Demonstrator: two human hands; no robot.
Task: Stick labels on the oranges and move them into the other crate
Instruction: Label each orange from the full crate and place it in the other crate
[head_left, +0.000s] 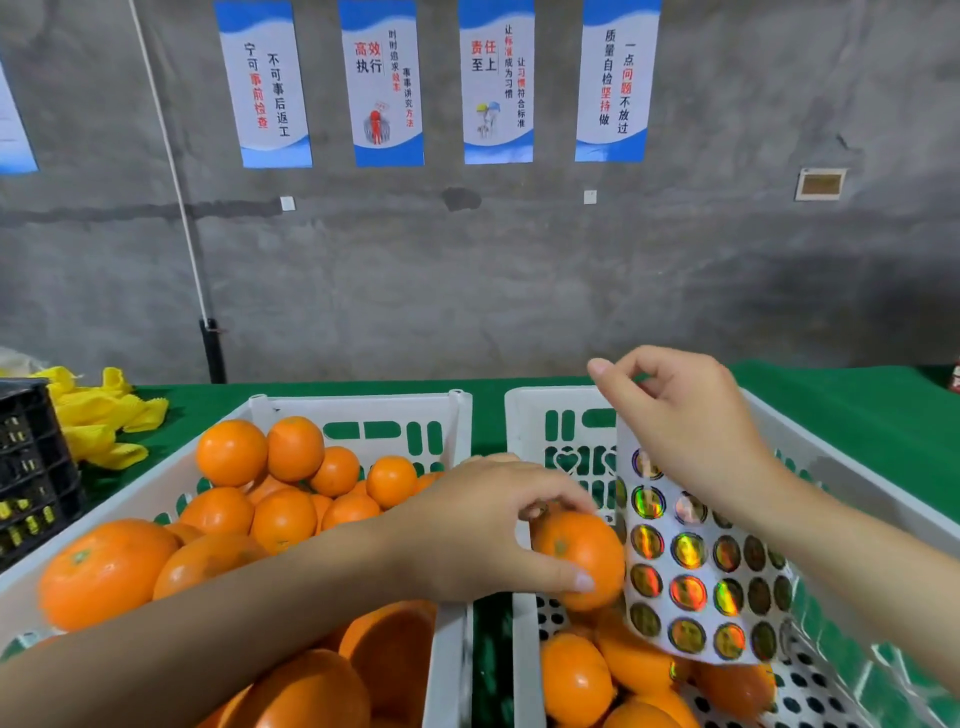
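Observation:
My left hand (488, 525) grips an orange (582, 556) over the near left corner of the right white crate (524, 415). A few oranges (576, 680) lie at that crate's bottom. My right hand (675, 421) holds the top of a white sheet of shiny round holographic labels (701, 577), which hangs down just right of the held orange. Its index finger is raised. The left white crate (363, 402) is heaped with oranges (280, 499).
Both crates stand side by side on a green table cover (841, 405). Yellow foam nets (98, 415) and a black crate (31, 467) sit at the left. A grey concrete wall with several posters rises behind.

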